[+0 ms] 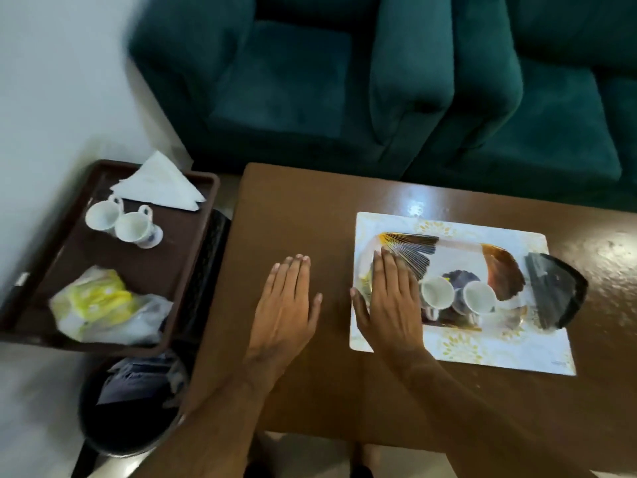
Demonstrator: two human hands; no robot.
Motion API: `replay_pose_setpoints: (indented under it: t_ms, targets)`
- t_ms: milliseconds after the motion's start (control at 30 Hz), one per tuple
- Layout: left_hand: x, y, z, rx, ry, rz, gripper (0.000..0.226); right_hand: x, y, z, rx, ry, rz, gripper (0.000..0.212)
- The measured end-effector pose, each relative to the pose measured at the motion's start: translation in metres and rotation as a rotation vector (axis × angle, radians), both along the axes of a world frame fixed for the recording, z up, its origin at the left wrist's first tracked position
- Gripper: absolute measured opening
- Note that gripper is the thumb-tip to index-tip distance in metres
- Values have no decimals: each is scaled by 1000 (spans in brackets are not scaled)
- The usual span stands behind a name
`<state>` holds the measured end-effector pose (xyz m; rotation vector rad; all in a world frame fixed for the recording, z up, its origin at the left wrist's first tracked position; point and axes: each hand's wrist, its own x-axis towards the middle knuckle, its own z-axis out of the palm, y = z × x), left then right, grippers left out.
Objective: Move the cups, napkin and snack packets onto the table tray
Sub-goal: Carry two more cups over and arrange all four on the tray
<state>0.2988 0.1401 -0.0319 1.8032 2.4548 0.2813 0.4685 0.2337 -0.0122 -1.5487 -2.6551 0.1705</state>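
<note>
A dark brown tray (188, 257) at the left holds two white cups (103, 215) (133, 226), a folded white napkin (160, 184) and yellow-and-clear snack packets (100, 305). On the brown table (296, 208), a patterned glass table tray (499, 267) rests on a white placemat (510, 350) and holds two more white cups (437, 293) (479, 298). My left hand (286, 305) lies flat on the bare table, fingers apart, holding nothing. My right hand (389, 298) lies flat over the table tray's left end, also holding nothing.
A dark shiny object (555, 291) sits at the table tray's right end. A black bin (113, 432) with papers in it stands below the brown tray. Green sofas (344, 81) stand behind the table. A pale wall is at the left.
</note>
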Motion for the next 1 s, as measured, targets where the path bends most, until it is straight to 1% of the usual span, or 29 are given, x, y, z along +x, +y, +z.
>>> replay_pose_setpoints:
  t_ms: [333,533,700,800,867,1000]
  targets:
    - [-192,-46,28,-32,97,107,65,-194,-26,-3,-68,24,204,76]
    - [-283,-63,27,-73,134,137,62,-283,-40,-11,-86,22,320,73]
    - [-340,-70,15,-97,183,97,55,-344,-43,-21,-60,22,399,69]
    - [-369,-69,10,-123,212,47,61,-374,-39,-26,-44,13,456,74]
    - [-384,-65,11,-133,194,4,66,-386,-34,-25,-49,9,510,78]
    - [-414,-56,4,-241,186,-105,73,-407,-27,-30,-91,13,643,78]
